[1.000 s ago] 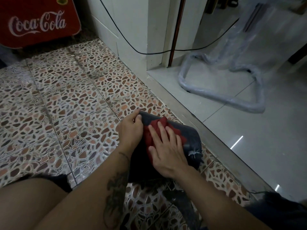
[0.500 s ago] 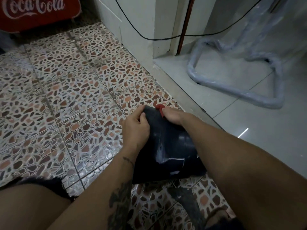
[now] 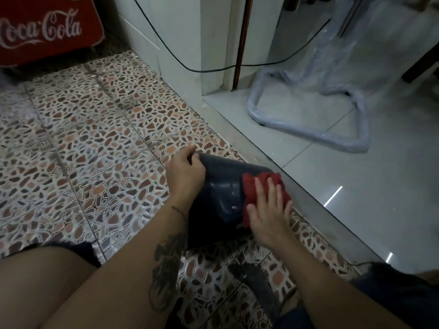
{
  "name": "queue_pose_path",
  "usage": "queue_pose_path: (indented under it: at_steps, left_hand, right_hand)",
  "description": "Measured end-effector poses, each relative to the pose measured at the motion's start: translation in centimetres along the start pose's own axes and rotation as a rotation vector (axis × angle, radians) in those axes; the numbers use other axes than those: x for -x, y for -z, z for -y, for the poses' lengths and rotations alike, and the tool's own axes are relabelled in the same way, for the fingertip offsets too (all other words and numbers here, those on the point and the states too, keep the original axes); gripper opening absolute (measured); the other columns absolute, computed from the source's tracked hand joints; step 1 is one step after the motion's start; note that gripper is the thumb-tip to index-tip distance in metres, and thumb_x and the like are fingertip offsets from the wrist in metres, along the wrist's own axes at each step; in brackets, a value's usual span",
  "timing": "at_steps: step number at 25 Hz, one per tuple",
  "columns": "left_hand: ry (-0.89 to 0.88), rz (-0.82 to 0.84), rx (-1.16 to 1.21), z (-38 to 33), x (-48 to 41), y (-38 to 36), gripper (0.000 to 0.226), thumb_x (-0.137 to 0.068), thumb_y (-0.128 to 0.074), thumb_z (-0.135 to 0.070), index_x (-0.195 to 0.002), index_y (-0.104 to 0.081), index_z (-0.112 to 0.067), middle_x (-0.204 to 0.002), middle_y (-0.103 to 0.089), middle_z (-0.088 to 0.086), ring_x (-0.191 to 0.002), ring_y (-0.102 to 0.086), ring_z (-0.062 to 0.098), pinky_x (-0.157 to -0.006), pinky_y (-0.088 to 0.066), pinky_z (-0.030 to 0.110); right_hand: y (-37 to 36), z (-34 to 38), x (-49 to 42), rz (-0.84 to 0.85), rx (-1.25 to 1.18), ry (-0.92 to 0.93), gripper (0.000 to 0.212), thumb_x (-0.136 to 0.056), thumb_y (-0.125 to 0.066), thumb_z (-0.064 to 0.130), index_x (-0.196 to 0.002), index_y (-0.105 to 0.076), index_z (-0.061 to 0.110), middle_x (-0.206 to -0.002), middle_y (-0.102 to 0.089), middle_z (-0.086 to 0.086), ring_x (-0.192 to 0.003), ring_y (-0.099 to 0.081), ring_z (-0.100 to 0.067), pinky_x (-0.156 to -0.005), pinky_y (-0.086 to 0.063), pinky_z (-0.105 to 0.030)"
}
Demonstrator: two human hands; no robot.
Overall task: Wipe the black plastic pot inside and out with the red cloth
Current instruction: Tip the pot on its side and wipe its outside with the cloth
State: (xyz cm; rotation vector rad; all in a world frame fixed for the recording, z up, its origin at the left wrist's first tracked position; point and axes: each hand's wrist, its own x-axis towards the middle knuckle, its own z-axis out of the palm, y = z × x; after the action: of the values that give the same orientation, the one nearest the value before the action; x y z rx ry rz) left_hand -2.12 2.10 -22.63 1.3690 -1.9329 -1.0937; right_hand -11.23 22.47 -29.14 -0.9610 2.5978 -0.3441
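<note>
The black plastic pot point(image 3: 221, 186) lies on its side on the patterned floor in front of my knees. My left hand point(image 3: 184, 172) grips the pot at its far left end, fingers curled over the edge. A red cloth point(image 3: 251, 186) is spread on the pot's right outer side. My right hand point(image 3: 268, 210) lies flat on the cloth with fingers spread, pressing it against the pot. The inside of the pot is hidden from view.
A raised stone threshold point(image 3: 306, 193) runs diagonally just right of the pot, with glossy white tiles beyond. A plastic-wrapped metal frame point(image 3: 308, 136) stands there. A red Coca-Cola box point(image 3: 47, 32) sits at the far left. A black cable point(image 3: 190, 65) hangs along the wall.
My right hand has drawn back from the pot's far rim to its near right side, with the cloth now flat under the palm. My left hand has kept its grip.
</note>
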Motion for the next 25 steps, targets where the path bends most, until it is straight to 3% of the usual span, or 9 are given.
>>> queue_pose_path:
  at_steps: [2,4,6,10,12,15,17,22,25]
  left_hand:
    - [-0.121,0.036,-0.059,1.4,3.4,0.5,0.037,-0.096,-0.045,-0.029,-0.133,-0.053,-0.034,-0.129,-0.059,-0.016,-0.116,-0.051,-0.001,-0.105,-0.041,0.041]
    - [-0.203,0.09,-0.149,3.2,7.3,0.8,0.056,-0.1,-0.039,-0.03,-0.154,-0.024,-0.035,-0.158,-0.029,-0.015,-0.133,-0.024,-0.007,-0.111,-0.023,0.032]
    - [-0.251,0.09,-0.175,4.5,8.9,0.8,0.063,-0.103,-0.037,-0.025,-0.158,-0.007,-0.03,-0.166,-0.009,-0.012,-0.138,-0.01,-0.008,-0.111,-0.012,0.024]
    - [-0.185,0.064,-0.044,4.3,6.8,0.8,0.059,-0.103,-0.036,-0.014,-0.158,-0.017,-0.023,-0.165,-0.018,-0.007,-0.144,-0.015,-0.002,-0.109,-0.006,0.007]
    - [-0.154,0.074,-0.034,4.0,5.6,0.8,0.058,-0.103,-0.037,-0.016,-0.158,-0.02,-0.024,-0.164,-0.021,-0.007,-0.147,-0.02,0.005,-0.109,-0.007,0.009]
    - [-0.107,0.105,-0.011,3.5,4.2,0.9,0.057,-0.103,-0.037,-0.02,-0.157,-0.021,-0.026,-0.163,-0.024,-0.004,-0.147,-0.024,0.014,-0.116,-0.013,0.023]
    - [-0.072,0.103,0.01,3.3,3.4,0.8,0.057,-0.103,-0.037,-0.021,-0.157,-0.022,-0.027,-0.163,-0.026,-0.003,-0.146,-0.026,0.018,-0.12,-0.017,0.032]
    - [-0.085,0.097,0.039,3.6,2.6,0.8,0.058,-0.101,-0.038,-0.017,-0.157,-0.024,-0.027,-0.163,-0.026,-0.004,-0.146,-0.026,0.014,-0.12,-0.019,0.035]
    - [-0.152,0.095,0.019,4.3,3.3,1.1,0.06,-0.099,-0.04,-0.011,-0.156,-0.025,-0.024,-0.163,-0.024,-0.005,-0.147,-0.023,0.009,-0.12,-0.015,0.027]
  right_hand:
    - [1.0,-0.5,-1.8,0.022,-0.066,-0.161,0.064,-0.103,-0.019,0.047,-0.158,0.014,0.04,-0.168,0.022,-0.002,-0.154,0.018,-0.025,-0.12,0.01,-0.06]
    - [1.7,0.5,-3.5,0.034,-0.139,-0.265,0.064,-0.103,-0.019,0.046,-0.16,0.008,0.036,-0.169,0.019,-0.003,-0.154,0.016,-0.028,-0.121,0.009,-0.058]
    - [1.4,3.4,-3.5,0.028,-0.155,-0.22,0.066,-0.1,-0.018,0.048,-0.16,0.008,0.036,-0.168,0.021,-0.003,-0.153,0.02,-0.03,-0.121,0.011,-0.055]
    - [-2.0,7.3,0.6,-0.013,-0.149,0.284,0.069,-0.095,-0.02,0.051,-0.156,0.012,0.047,-0.167,0.021,0.008,-0.15,0.027,-0.017,-0.117,0.022,-0.045]
    - [-2.0,5.0,0.2,-0.033,-0.14,0.247,0.069,-0.097,-0.023,0.05,-0.155,0.014,0.049,-0.167,0.023,0.009,-0.15,0.028,-0.014,-0.119,0.019,-0.05]
    - [-0.6,0.6,-1.0,0.029,-0.088,-0.117,0.069,-0.103,-0.023,0.05,-0.154,0.023,0.044,-0.165,0.03,0.001,-0.151,0.024,-0.023,-0.12,0.01,-0.06]
    - [-0.8,0.4,-0.9,0.051,-0.095,-0.175,0.069,-0.104,-0.023,0.048,-0.154,0.025,0.041,-0.165,0.03,-0.003,-0.152,0.024,-0.028,-0.121,0.009,-0.059]
    - [-3.1,6.2,1.0,-0.091,-0.064,0.339,0.074,-0.097,-0.025,0.044,-0.156,0.019,0.041,-0.166,0.028,0.0,-0.15,0.031,-0.025,-0.119,0.018,-0.049]
    - [-1.8,7.4,-2.0,-0.111,-0.045,0.452,0.072,-0.096,-0.03,0.041,-0.16,0.003,0.04,-0.171,0.009,-0.001,-0.154,0.018,-0.023,-0.121,0.015,-0.049]
